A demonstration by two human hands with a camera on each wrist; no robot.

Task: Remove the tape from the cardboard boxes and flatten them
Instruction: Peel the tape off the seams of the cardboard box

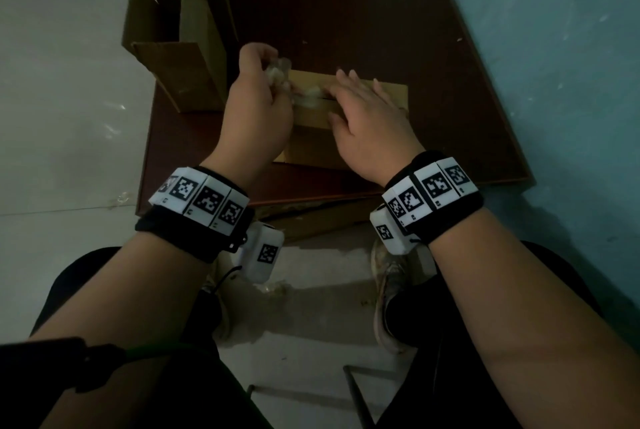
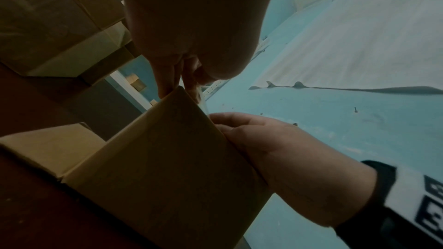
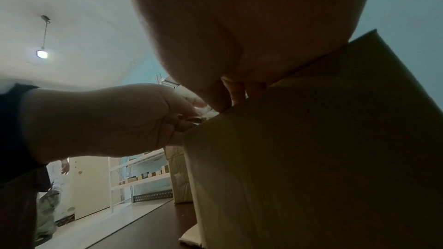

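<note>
Room: you sit facing a teal wall (image 1: 554, 48) that runs along the right of the table; pale floor (image 1: 62, 82) lies left of it, and the right wrist view shows white shelving beyond it.
Table: the dark brown table (image 1: 433, 65) is flat and hard, a firm base to press cardboard against.
Opened box: an upright cardboard box (image 1: 180, 48) with its flaps up stands at the table's left edge, not yet flattened.
Box in hand: the sealed box (image 1: 346, 106) sits at the middle of the table, under both your hands. It looks light and stiff but crushable, so hold it down by the top panel.
Right hand: your right hand (image 1: 367, 124) lies flat on the box top, fingers spread.
Left hand: your left hand (image 1: 259, 110) is curled round a wad of clear tape.
Tape: the tape (image 1: 280, 75) is thin, crumpled and likely sticky; pinch it close to the seam and peel low.
</note>
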